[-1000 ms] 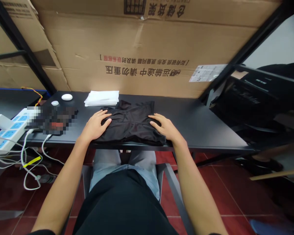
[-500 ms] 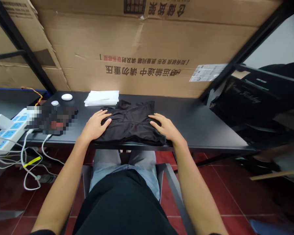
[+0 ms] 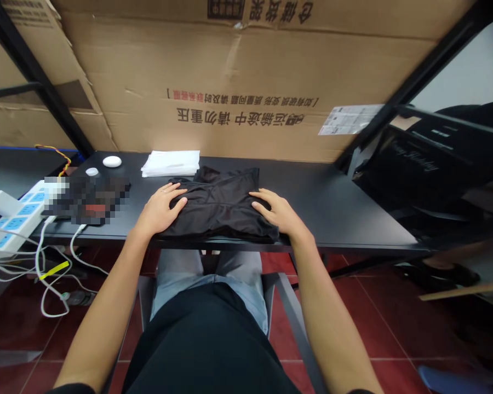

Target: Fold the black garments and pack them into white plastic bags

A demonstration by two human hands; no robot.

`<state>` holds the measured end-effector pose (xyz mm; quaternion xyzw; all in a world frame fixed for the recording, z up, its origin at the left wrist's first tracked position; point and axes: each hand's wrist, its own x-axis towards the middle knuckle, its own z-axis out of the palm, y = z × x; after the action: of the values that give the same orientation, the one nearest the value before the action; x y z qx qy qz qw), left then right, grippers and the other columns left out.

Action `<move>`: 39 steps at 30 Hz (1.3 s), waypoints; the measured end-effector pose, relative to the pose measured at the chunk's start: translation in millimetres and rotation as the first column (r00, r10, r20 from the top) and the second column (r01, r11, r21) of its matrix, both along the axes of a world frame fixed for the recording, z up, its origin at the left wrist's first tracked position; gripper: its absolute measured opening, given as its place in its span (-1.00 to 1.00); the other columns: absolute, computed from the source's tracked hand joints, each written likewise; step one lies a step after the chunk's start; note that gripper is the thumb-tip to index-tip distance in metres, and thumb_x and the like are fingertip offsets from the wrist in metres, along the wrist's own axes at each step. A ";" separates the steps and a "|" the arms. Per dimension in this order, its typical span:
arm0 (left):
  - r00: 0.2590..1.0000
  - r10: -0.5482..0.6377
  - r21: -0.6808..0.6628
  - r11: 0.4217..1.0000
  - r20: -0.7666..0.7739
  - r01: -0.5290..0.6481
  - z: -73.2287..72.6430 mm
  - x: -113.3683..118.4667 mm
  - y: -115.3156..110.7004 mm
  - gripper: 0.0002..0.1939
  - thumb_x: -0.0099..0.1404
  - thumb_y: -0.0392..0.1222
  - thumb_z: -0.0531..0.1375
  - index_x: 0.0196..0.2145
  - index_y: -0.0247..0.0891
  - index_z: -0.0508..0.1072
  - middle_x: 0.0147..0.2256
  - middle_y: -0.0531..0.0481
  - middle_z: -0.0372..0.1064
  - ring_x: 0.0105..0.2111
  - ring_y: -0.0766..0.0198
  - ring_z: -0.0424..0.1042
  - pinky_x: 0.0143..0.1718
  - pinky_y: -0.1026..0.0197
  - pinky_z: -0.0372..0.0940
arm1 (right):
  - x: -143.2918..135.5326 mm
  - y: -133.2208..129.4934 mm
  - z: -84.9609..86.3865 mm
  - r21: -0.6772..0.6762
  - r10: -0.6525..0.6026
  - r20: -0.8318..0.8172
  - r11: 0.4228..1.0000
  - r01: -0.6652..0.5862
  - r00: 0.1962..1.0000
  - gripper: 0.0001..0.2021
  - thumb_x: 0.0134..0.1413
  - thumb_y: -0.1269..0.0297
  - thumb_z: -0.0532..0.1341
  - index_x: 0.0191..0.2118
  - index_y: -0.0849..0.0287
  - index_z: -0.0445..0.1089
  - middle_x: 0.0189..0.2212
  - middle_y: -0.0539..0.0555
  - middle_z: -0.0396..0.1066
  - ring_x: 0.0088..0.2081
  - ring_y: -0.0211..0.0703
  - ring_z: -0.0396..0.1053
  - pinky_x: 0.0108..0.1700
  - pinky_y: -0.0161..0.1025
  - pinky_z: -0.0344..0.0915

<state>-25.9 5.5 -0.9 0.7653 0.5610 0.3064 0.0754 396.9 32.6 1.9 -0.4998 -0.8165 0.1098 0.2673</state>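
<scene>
A black garment (image 3: 219,205) lies spread on the dark table (image 3: 332,213), close to its front edge, with soft creases across it. It looks like a pair of shorts, though its exact kind is hard to make out. My left hand (image 3: 161,209) rests on its left side, fingers stretched out and the thumb apart. On the right side, my right hand (image 3: 277,212) lies with fingers extended over the cloth. Neither hand grips the fabric. Just behind the garment sits a stack of white sheets or folded cloth (image 3: 171,163).
At the left are a white power strip (image 3: 22,213) with cables, blurred-out items (image 3: 96,202), a white oval object (image 3: 112,162) and a small white cap (image 3: 92,172). A large cardboard sheet (image 3: 230,71) stands behind the table. A black bag (image 3: 427,158) is beyond the right end.
</scene>
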 end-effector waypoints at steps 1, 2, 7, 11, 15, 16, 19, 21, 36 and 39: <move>1.000 0.001 0.000 1.000 0.000 -0.001 0.0 0.0 0.0 -0.41 0.68 0.28 0.10 0.35 -0.05 0.65 0.49 -0.09 0.45 0.58 -0.08 0.30 0.65 -0.24 0.16 | 0.0 -0.3 0.2 -0.002 -0.001 0.003 1.000 0.001 1.000 -0.49 0.60 -0.09 0.17 0.42 -0.03 0.58 0.46 0.19 0.53 0.58 0.26 0.34 0.63 0.33 0.26; 1.000 0.002 0.000 1.000 0.001 -0.002 -0.1 0.0 0.1 -0.41 0.68 0.29 0.10 0.35 -0.05 0.65 0.49 -0.08 0.45 0.58 -0.08 0.30 0.65 -0.25 0.17 | -0.1 -0.5 0.3 -0.003 -0.004 0.007 1.000 0.004 1.000 -0.48 0.61 -0.09 0.16 0.42 -0.01 0.58 0.46 0.21 0.52 0.58 0.26 0.34 0.63 0.31 0.25; 1.000 0.000 0.002 1.000 -0.003 0.000 -0.6 -0.3 0.5 -0.42 0.68 0.28 0.10 0.36 -0.05 0.65 0.49 -0.09 0.45 0.58 -0.09 0.30 0.65 -0.24 0.18 | 0.0 -0.3 -0.3 0.002 -0.009 0.011 1.000 0.009 1.000 -0.48 0.62 -0.10 0.15 0.42 -0.02 0.58 0.46 0.20 0.53 0.58 0.25 0.34 0.64 0.29 0.25; 1.000 0.002 0.005 1.000 -0.010 -0.002 -0.4 -0.4 0.5 -0.42 0.69 0.26 0.11 0.36 -0.07 0.66 0.49 -0.09 0.45 0.58 -0.08 0.31 0.65 -0.23 0.17 | 0.7 0.5 -1.3 0.013 0.004 0.000 1.000 -0.004 1.000 -0.50 0.61 -0.08 0.17 0.42 -0.04 0.59 0.44 0.19 0.54 0.57 0.27 0.35 0.62 0.33 0.27; 1.000 0.002 0.014 1.000 -0.010 -0.002 -0.2 0.0 0.0 -0.43 0.69 0.25 0.11 0.36 -0.07 0.66 0.49 -0.09 0.46 0.58 -0.06 0.31 0.65 -0.21 0.17 | 1.1 1.0 -1.7 0.018 0.012 -0.005 1.000 -0.012 1.000 -0.50 0.61 -0.08 0.18 0.42 -0.04 0.59 0.43 0.19 0.55 0.56 0.29 0.37 0.62 0.34 0.27; 1.000 0.002 0.015 1.000 -0.009 -0.002 -0.2 0.1 -0.2 -0.42 0.69 0.25 0.11 0.35 -0.07 0.66 0.49 -0.09 0.46 0.58 -0.06 0.31 0.66 -0.21 0.17 | 1.2 1.1 -1.9 0.016 0.012 -0.003 1.000 -0.012 1.000 -0.50 0.61 -0.08 0.18 0.42 -0.03 0.59 0.44 0.21 0.55 0.56 0.29 0.37 0.62 0.34 0.27; 1.000 0.001 0.016 1.000 -0.006 -0.001 -0.2 0.3 -0.5 -0.41 0.69 0.26 0.11 0.35 -0.10 0.66 0.49 -0.10 0.46 0.58 -0.05 0.30 0.66 -0.20 0.15 | 1.3 1.5 -2.7 0.016 0.009 -0.005 1.000 -0.009 1.000 -0.48 0.61 -0.09 0.17 0.41 0.01 0.60 0.44 0.24 0.54 0.56 0.31 0.37 0.62 0.36 0.27; 1.000 -0.001 0.017 1.000 -0.006 0.001 -0.1 0.3 -0.5 -0.41 0.69 0.26 0.11 0.35 -0.11 0.67 0.49 -0.11 0.45 0.58 -0.05 0.31 0.66 -0.19 0.15 | 1.4 1.9 -3.4 0.022 0.011 -0.012 1.000 -0.011 1.000 -0.49 0.61 -0.10 0.17 0.40 -0.02 0.60 0.44 0.23 0.54 0.56 0.31 0.37 0.62 0.36 0.27; 1.000 -0.002 0.019 1.000 -0.002 0.002 -1.7 -0.4 0.4 -0.42 0.69 0.26 0.11 0.34 -0.10 0.67 0.49 -0.12 0.46 0.57 -0.07 0.31 0.66 -0.21 0.16 | 1.5 2.1 -3.5 0.025 0.017 -0.002 1.000 -0.016 1.000 -0.49 0.61 -0.09 0.16 0.40 0.00 0.59 0.42 0.24 0.56 0.56 0.31 0.37 0.62 0.36 0.27; 1.000 0.000 0.020 1.000 -0.005 0.000 -1.9 -0.7 1.0 -0.42 0.68 0.26 0.11 0.34 -0.08 0.67 0.48 -0.10 0.46 0.57 -0.06 0.31 0.65 -0.22 0.17 | 1.3 2.3 -3.1 0.022 0.019 0.004 1.000 -0.019 1.000 -0.48 0.62 -0.09 0.16 0.41 0.01 0.59 0.41 0.24 0.56 0.56 0.29 0.36 0.62 0.34 0.26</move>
<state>-26.6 6.5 -2.8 0.7668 0.5580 0.3102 0.0663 398.2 34.8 -1.2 -0.4890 -0.8230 0.1026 0.2703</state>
